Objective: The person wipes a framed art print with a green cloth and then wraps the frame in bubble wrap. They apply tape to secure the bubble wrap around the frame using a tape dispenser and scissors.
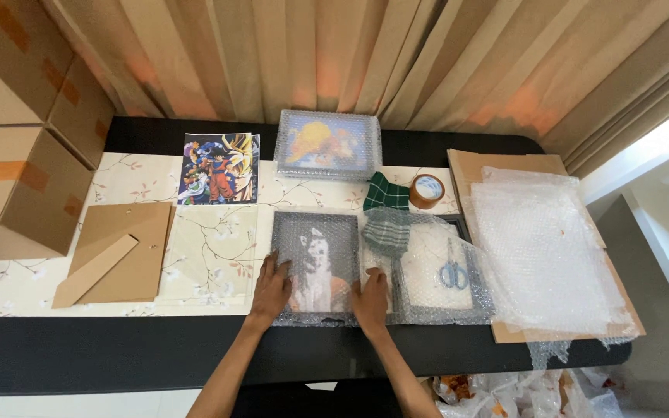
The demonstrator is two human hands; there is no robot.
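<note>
**Two hands flat on a bubble-wrapped picture**

A long black table (156, 352) runs across the room in front of beige curtains (365, 54), with a floral cloth (133, 182) over its middle. Stacked cardboard boxes (21, 131) stand at the far left. On the right, a loose heap of bubble wrap (543, 248) lies over a flat cardboard sheet (505, 164). Left of centre lies a brown frame backing (121, 251) with its stand, and behind it a colourful cartoon print (220, 168). Beside that print sits another picture already in bubble wrap (328, 143).

Near the front edge, at the middle, lies the wrapped picture (315, 259), a dark portrait under bubble wrap. The left hand (271, 290) rests on its lower left corner, fingers spread flat. The right hand (372, 294) presses its lower right edge, fingers together and flat.

Just right are a green checked cloth (386, 220), scissors (451, 272) under wrap, and a roll of brown tape (427, 190).
</note>
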